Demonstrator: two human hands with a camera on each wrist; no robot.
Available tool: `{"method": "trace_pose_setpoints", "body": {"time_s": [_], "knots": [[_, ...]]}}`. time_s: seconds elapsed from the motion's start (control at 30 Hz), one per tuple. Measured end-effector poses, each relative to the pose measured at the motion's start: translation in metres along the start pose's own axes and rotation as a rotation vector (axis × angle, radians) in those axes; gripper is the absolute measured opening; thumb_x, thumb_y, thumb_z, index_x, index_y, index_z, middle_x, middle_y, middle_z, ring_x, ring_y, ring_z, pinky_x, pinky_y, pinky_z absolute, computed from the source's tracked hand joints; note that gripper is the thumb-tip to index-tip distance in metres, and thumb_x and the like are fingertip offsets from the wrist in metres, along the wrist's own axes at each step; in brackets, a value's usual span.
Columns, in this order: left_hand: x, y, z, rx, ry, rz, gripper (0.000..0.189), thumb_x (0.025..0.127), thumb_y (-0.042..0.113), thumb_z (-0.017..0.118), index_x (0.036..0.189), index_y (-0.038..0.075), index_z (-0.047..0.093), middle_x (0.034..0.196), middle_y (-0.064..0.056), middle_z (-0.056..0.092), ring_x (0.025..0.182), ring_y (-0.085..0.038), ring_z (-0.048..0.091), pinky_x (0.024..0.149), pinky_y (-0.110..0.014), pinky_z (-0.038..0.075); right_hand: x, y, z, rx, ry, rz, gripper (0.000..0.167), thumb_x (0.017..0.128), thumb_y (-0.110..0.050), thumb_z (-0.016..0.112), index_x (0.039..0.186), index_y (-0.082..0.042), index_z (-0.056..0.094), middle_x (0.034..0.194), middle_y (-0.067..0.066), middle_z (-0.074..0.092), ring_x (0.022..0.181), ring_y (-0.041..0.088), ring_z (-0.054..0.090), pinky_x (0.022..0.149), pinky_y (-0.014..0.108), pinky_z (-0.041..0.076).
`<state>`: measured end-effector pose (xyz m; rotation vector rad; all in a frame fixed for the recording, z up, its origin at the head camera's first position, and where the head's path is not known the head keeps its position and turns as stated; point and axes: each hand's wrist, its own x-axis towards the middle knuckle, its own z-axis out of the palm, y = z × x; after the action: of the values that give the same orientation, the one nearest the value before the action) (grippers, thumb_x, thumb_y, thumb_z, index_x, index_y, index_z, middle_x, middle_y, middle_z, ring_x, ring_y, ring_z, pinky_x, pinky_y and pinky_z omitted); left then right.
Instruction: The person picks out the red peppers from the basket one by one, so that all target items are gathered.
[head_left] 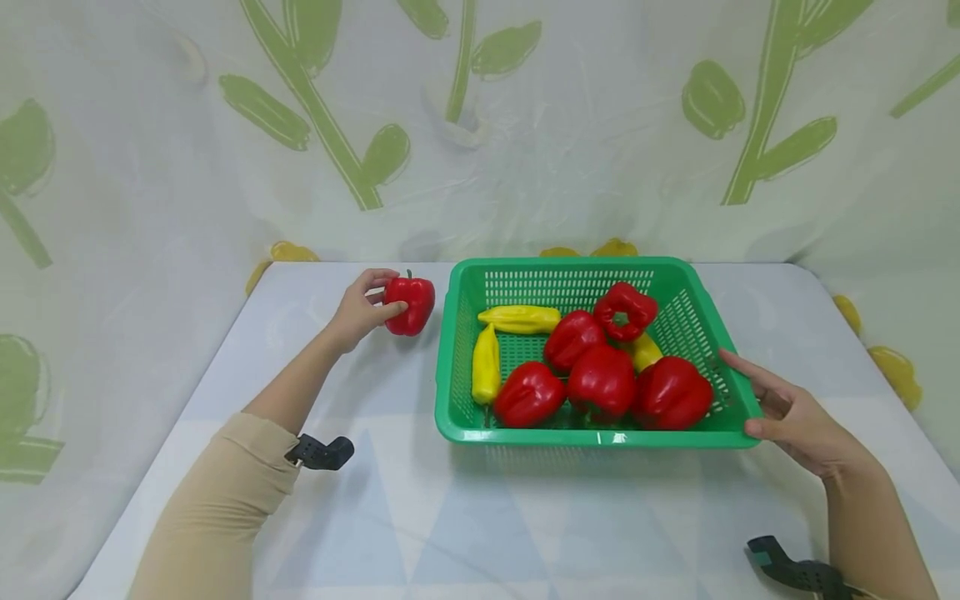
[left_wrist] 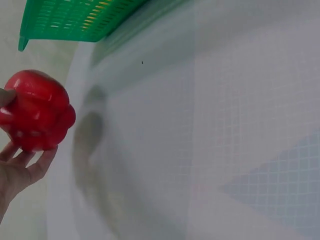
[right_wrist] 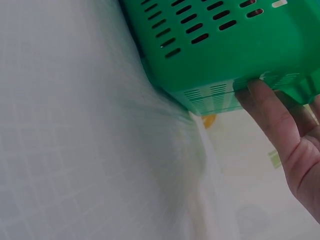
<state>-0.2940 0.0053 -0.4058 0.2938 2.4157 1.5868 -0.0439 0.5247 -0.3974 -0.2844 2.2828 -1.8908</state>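
Observation:
My left hand (head_left: 363, 310) holds a red bell pepper (head_left: 409, 305) by its left side, thumb across the front and green stem upward. In the left wrist view the pepper (left_wrist: 37, 110) hangs over the table, its shadow apart from it. Right of it stands a green plastic basket (head_left: 446, 358) with slotted walls. At the basket's right end my right hand (head_left: 806, 429) grips the rim, thumb on the front corner. Its fingers (right_wrist: 272, 115) lie along the outer wall in the right wrist view. Inside the basket lie several red bell peppers (head_left: 602, 382).
Two long yellow peppers (head_left: 520, 318) lie at the left inside the basket. A third yellow one (head_left: 645, 352) is partly hidden among the red ones. The table (head_left: 480, 533) has a pale cloth with blue triangles. Behind it hangs a white curtain (head_left: 577, 142) with green leaf prints.

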Motion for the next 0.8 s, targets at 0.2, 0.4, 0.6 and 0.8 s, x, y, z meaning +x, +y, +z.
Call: {"method": "trace_pose_setpoints", "body": {"time_s": [0.2, 0.4, 0.6, 0.8], "knots": [[0.005, -0.013, 0.003, -0.016, -0.042, -0.019, 0.071, 0.083, 0.014, 0.071, 0.141, 0.012, 0.032, 0.145, -0.014, 0.034, 0.132, -0.035, 0.036, 0.093, -0.047, 0.049, -0.001, 0.0, 0.001, -0.007, 0.015, 0.006, 0.064, 0.091, -0.01, 0.06, 0.148, -0.021, 0.033, 0.123, -0.005, 0.055, 0.11, 0.005, 0.056, 0.077, 0.028, 0.056], [0.01, -0.019, 0.004, -0.017, -0.068, -0.029, 0.076, 0.082, 0.014, 0.071, 0.144, 0.012, 0.028, 0.147, -0.015, 0.032, 0.134, -0.036, 0.034, 0.095, -0.047, 0.048, 0.0, 0.0, 0.001, -0.014, 0.026, 0.023, 0.064, 0.091, -0.013, 0.061, 0.148, -0.022, 0.033, 0.126, -0.006, 0.053, 0.111, 0.005, 0.055, 0.078, 0.029, 0.056], [0.012, -0.022, 0.001, 0.001, -0.083, -0.07, 0.083, 0.081, 0.014, 0.072, 0.146, 0.014, 0.022, 0.148, -0.016, 0.028, 0.134, -0.037, 0.031, 0.095, -0.049, 0.047, 0.0, -0.001, 0.001, -0.007, 0.036, 0.037, 0.064, 0.09, -0.014, 0.062, 0.147, -0.024, 0.035, 0.124, -0.006, 0.055, 0.11, 0.005, 0.056, 0.078, 0.029, 0.056], [0.017, -0.027, -0.005, -0.002, -0.111, -0.111, 0.082, 0.082, 0.018, 0.072, 0.148, 0.022, 0.022, 0.149, -0.014, 0.027, 0.135, -0.035, 0.029, 0.093, -0.048, 0.048, 0.0, 0.0, 0.001, 0.017, 0.023, 0.024, 0.064, 0.091, -0.012, 0.061, 0.147, -0.023, 0.034, 0.126, -0.006, 0.053, 0.111, 0.006, 0.056, 0.079, 0.029, 0.056]]}}
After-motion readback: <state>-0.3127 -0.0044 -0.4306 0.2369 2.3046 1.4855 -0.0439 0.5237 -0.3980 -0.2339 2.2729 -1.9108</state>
